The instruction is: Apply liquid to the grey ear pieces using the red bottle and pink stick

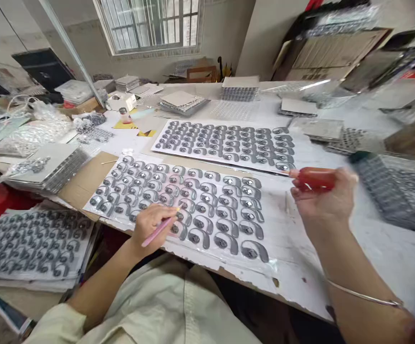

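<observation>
My left hand (148, 223) is closed around a slim pink pen-like stick (156, 233), over the lower edge of the near white sheet (250, 265). Rows of grey hook-shaped pieces (202, 223) with round dark ends cover that sheet. My fingertips are close to the pieces in its middle columns, which have a reddish tint. Raised to the right of the sheets, my right hand (324, 203) grips a red squeeze bottle (314, 177). Its thin nozzle points left, towards the right end of the far sheet (157, 143), which bears similar grey pieces.
Another sheet of grey pieces (28, 243) lies on a lower stack at the left. Packed stacks stand on the table, one at left (46, 165) and a blurred one at right (397, 191). A small jar (124, 114) and more stacks (240, 88) are at the back.
</observation>
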Available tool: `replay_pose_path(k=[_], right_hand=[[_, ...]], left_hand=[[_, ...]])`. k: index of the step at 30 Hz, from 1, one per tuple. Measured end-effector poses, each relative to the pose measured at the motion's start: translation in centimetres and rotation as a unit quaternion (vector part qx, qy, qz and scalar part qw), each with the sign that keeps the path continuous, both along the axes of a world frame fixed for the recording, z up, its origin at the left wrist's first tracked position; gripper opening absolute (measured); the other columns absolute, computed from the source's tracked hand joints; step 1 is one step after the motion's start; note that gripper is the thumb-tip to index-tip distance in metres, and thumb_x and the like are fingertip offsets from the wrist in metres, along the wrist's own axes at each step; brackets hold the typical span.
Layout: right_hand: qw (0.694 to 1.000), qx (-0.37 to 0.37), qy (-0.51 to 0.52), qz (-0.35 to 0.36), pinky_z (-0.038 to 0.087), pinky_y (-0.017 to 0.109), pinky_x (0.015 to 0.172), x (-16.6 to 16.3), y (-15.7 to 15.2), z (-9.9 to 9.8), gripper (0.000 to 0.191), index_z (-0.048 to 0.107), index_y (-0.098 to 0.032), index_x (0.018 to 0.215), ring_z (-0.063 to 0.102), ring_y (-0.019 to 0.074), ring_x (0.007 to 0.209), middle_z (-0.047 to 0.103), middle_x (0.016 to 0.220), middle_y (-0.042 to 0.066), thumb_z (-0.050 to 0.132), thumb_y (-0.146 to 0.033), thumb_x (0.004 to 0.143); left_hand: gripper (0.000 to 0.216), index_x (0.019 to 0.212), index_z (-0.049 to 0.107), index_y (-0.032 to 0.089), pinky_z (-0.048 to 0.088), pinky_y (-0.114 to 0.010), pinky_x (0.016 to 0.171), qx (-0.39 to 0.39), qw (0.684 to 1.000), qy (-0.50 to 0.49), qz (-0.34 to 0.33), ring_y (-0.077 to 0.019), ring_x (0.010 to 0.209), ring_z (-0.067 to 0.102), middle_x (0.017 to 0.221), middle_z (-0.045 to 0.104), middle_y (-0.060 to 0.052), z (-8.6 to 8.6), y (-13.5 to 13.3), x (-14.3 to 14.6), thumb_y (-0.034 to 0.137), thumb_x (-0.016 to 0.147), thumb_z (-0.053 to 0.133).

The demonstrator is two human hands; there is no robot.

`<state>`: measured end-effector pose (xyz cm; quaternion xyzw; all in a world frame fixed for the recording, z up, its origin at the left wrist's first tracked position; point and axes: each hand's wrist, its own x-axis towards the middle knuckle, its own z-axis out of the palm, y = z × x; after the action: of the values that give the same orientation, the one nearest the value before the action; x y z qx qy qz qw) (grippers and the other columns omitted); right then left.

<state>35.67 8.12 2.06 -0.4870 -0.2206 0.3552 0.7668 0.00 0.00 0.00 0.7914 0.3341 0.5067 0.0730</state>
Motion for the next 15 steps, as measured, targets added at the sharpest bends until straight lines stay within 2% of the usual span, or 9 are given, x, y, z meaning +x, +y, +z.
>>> replay_pose_path(k=[4, 7, 10, 13, 15], right_hand=[[1.0, -0.001, -0.007, 0.021, 0.033, 0.021, 0.034, -0.5, -0.1, -0.5, 0.039, 0.057, -0.017, 0.065, 0.056, 0.0153, 0.049, 0.058, 0.058, 0.006, 0.055, -0.056, 0.068], [0.996, 0.01, -0.032, 0.077, 0.038, 0.022, 0.034, -1.7, -1.0, -0.3, 0.04, 0.056, -0.021, 0.075, 0.063, 0.018, 0.056, 0.063, 0.066, 0.003, 0.066, -0.057, 0.062], [0.992, 0.037, -0.101, 0.073, 0.036, 0.024, 0.028, -3.3, -2.2, 0.3, 0.041, 0.056, -0.021, 0.077, 0.061, 0.0195, 0.048, 0.062, 0.059, 0.002, 0.065, -0.06, 0.067], [0.979, 0.061, -0.18, 0.072, 0.041, 0.028, 0.03, -4.8, -3.5, 0.9, 0.035, 0.059, -0.02, 0.081, 0.061, 0.0199, 0.046, 0.063, 0.059, 0.001, 0.068, -0.053, 0.073], [0.959, 0.088, -0.258, 0.073, 0.045, 0.028, 0.035, -5.6, -4.5, 1.1, 0.029, 0.062, -0.02, 0.081, 0.063, 0.0186, 0.051, 0.064, 0.065, 0.002, 0.07, -0.047, 0.075]], left_hand=[[0.018, 0.1, 0.062, 0.017, 0.055, -0.033, 0.078, -0.01, 0.996, 0.057, -0.063, -0.0186, 0.085, 0.072, 0.093, 0.074, -0.008, -0.9, 1.2, 3.1, 0.009, 0.084, 0.061], [0.019, 0.101, 0.06, 0.016, 0.054, -0.033, 0.075, -0.01, 0.988, 0.104, -0.114, -0.0191, 0.086, 0.071, 0.093, 0.074, -0.008, -1.0, 2.0, 5.2, 0.007, 0.085, 0.056], [0.017, 0.097, 0.059, 0.014, 0.053, -0.032, 0.069, -0.007, 0.98, 0.137, -0.144, -0.0189, 0.081, 0.071, 0.091, 0.074, -0.008, -0.9, 2.7, 6.8, 0.005, 0.085, 0.052], [0.016, 0.091, 0.06, 0.012, 0.052, -0.031, 0.066, -0.001, 0.975, 0.153, -0.163, -0.0189, 0.079, 0.07, 0.087, 0.073, -0.009, -1.0, 3.0, 7.7, 0.002, 0.084, 0.049], [0.016, 0.088, 0.06, 0.012, 0.051, -0.031, 0.066, 0.003, 0.973, 0.158, -0.17, -0.0188, 0.079, 0.07, 0.084, 0.072, -0.009, -1.4, 3.1, 8.0, 0.002, 0.084, 0.048]])
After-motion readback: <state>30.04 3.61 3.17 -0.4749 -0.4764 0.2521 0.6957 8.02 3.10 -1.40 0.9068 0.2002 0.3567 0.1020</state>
